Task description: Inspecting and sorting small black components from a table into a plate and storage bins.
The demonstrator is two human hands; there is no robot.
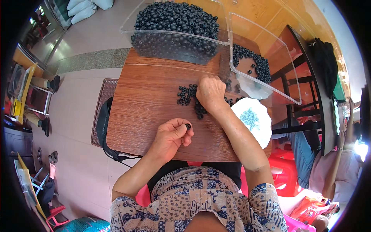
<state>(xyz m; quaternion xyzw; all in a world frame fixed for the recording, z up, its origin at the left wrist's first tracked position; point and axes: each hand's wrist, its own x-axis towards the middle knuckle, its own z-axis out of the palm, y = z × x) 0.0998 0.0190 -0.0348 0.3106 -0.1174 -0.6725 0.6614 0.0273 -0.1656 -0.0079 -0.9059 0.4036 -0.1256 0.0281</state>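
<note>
At the near edge of the surface (pixel 145 104), toward its middle, the person's left hand (pixel 174 133) is turned partly palm up, its fingers curled. Thumb and fingertips pinch one black bead (pixel 188 126), held with its hole showing. To the right, a white plate (pixel 262 116) with a wavy rim and a blue-green pattern lies by the surface's right edge, beside the person's right forearm.

Farther in, the right hand (pixel 210 91) is over the middle of the surface, knuckles up and fingers bent under; its fingertips are hidden, so whether it has hold of anything cannot be told. Loose black beads (pixel 186 94) lie in a cluster at its left and below it, with a few more to its right, near the plate.

Along the far edge stands a clear bin (pixel 222 41) heaped with similar beads. Beside it, toward the far right corner, a second clear bin (pixel 231 42) holds far fewer, spread over its bottom. Well beyond the far left corner, white sacks (pixel 83 8) lie on the floor (pixel 87 91).
</note>
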